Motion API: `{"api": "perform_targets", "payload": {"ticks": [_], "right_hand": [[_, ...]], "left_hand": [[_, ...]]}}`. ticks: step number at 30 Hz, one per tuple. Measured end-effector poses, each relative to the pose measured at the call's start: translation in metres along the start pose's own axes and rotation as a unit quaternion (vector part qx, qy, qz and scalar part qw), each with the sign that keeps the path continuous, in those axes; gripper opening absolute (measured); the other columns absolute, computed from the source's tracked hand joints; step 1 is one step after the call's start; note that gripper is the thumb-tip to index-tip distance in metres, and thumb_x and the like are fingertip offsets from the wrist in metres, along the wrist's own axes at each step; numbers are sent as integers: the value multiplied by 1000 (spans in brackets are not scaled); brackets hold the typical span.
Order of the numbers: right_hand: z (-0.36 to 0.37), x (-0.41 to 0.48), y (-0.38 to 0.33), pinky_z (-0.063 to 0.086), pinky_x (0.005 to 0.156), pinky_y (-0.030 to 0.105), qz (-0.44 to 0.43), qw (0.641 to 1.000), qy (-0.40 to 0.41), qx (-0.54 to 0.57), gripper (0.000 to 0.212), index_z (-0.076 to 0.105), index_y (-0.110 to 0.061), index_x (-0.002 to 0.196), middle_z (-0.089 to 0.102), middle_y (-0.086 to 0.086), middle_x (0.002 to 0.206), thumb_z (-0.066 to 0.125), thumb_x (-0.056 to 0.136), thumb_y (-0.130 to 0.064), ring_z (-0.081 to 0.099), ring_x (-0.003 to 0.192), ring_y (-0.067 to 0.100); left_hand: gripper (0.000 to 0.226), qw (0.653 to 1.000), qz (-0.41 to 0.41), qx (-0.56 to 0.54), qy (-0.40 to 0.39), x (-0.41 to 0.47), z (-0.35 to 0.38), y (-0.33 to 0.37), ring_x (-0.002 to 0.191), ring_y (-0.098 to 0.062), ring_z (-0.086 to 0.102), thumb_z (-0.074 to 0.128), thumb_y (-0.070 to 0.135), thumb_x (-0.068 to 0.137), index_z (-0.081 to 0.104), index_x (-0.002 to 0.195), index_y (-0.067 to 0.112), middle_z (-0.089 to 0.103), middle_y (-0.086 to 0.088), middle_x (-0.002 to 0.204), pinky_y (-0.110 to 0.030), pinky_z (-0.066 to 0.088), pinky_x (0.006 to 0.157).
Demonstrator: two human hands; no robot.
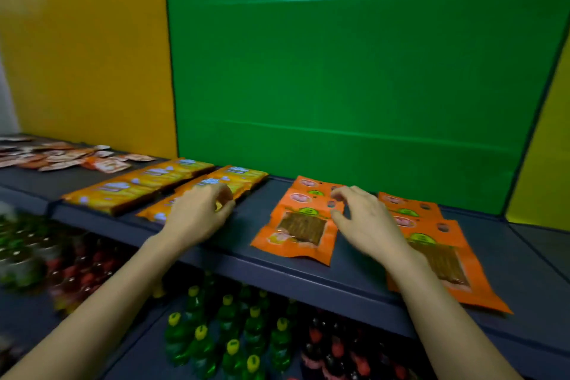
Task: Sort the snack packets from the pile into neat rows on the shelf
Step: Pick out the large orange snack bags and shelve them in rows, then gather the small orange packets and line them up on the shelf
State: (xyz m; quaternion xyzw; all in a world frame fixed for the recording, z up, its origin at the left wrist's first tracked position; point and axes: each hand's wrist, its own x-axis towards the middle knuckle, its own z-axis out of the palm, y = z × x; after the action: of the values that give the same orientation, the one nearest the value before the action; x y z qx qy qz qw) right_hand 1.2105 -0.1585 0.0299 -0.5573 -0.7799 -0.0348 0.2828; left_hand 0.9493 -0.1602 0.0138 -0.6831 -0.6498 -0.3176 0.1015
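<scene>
Two bare forearms reach in from the bottom edge, cut off near the elbows. Beneath them, on a lower level, stand green bottles [228, 333] with yellow caps and dark bottles [333, 345] with red caps; those at far left are smeared by blur. Above runs a dark blue-grey shelf [243, 225], backed by a green panel [339, 71] between yellow panels [86, 55]. On it lie two rows of yellow packets [138, 185], two rows of overlapping orange packets [302, 225] and, far left, a loose pile [61, 156] of small packets too blurred to read. The left hand [197, 219] rests on the right yellow row, fingers curled down; whether its grip pinches a packet I cannot tell. The right hand [367, 225] sits between the orange rows, its grip loose and spread, fingertips touching the middle row's right edge, its wrist hiding part of the other row.
</scene>
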Motion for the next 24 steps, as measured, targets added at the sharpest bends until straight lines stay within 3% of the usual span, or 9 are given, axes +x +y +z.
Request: {"api": "perform_targets", "payload": {"ticks": [8, 12, 24], "right_hand": [[68, 39, -128, 42, 97, 34, -121, 990, -31, 67, 28, 58, -22, 116, 61, -2, 121, 51, 90, -30, 53, 117, 20], [105, 52, -200, 44, 96, 35, -137, 984, -57, 97, 28, 58, -24, 116, 61, -3, 122, 51, 89, -30, 52, 118, 19], [204, 105, -401, 48, 86, 32, -150, 971, -75, 170, 26, 61, -21, 112, 65, -2, 112, 53, 89, -28, 58, 106, 18]], "left_hand": [[18, 991, -114, 64, 26, -45, -63, -143, 98, -29, 62, 54, 33, 89, 63, 98, 21, 69, -4, 101, -36, 48, 74], [17, 985, -137, 103, 20, -61, -88, -214, 96, -30, 63, 54, 34, 89, 61, 96, 20, 70, -5, 98, -32, 42, 65], [22, 978, -155, 135, -30, -87, -152, -409, 90, -21, 65, 53, 41, 88, 62, 99, 24, 70, 2, 97, -36, 54, 73]]}}
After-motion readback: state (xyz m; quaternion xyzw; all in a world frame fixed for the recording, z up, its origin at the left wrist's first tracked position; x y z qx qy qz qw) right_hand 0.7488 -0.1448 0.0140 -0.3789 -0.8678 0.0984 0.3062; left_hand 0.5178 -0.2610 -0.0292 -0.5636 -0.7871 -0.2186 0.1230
